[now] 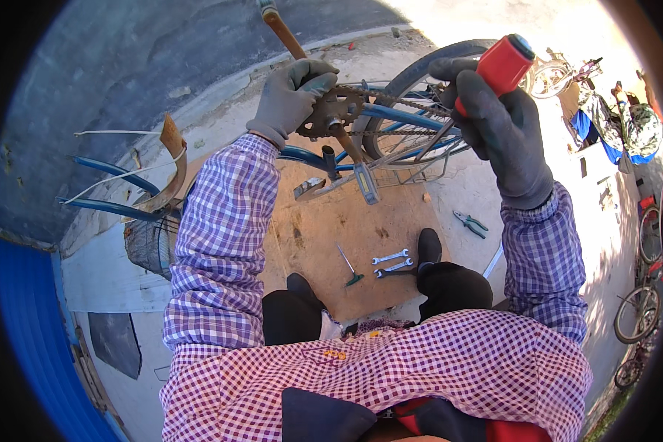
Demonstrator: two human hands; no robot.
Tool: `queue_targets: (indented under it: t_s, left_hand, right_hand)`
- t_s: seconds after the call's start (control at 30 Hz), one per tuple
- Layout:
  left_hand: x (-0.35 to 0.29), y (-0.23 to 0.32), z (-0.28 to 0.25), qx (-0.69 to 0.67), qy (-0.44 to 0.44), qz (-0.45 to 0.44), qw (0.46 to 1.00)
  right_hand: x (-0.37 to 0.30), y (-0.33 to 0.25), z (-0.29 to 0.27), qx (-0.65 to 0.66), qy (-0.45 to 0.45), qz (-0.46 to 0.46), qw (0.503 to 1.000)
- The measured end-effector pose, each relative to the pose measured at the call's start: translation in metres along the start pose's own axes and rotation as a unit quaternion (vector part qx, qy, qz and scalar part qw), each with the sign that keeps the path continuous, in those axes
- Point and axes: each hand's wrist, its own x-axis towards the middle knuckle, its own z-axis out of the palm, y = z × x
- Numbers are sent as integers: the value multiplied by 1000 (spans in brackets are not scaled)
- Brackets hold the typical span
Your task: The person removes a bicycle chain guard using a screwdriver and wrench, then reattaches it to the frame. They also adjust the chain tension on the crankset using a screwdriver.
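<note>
My left hand (289, 96), in a grey glove, is closed round a rusty crank arm (283, 33) of a blue bicycle (401, 116). Just beside it are the toothed chainring (324, 121) and the chain (409, 104). A pedal (366, 184) hangs below, on the other crank side. My gloved right hand (504, 125) is raised to the right of the wheel, fingers wrapped round a stubby red object with a black end (507, 65). Its full shape is hidden by the fingers, so I cannot tell its kind.
Several wrenches (392, 262) and a green-handled screwdriver-like tool (352, 276) lie on a brown board (324, 236) between my feet. Pliers (471, 225) lie to the right. A basket (149, 243) and fork sit left. More bicycles (636, 313) stand far right.
</note>
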Motion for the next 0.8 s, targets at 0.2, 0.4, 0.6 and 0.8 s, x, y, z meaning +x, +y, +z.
queue_targets:
  t_s: [0.2, 0.4, 0.6, 0.8]
  left_hand:
    - [-5, 9, -2, 8, 0, 75, 997]
    - [-2, 6, 4, 18, 13, 125, 992]
    - [-8, 12, 2, 36, 10, 160, 986]
    - [-7, 14, 5, 27, 16, 187, 982]
  right_hand:
    - [65, -36, -12, 81, 179, -28, 980]
    - [104, -37, 11, 173, 185, 49, 966]
    - [102, -39, 24, 211, 163, 90, 960]
    - [99, -44, 23, 224, 176, 132, 949]
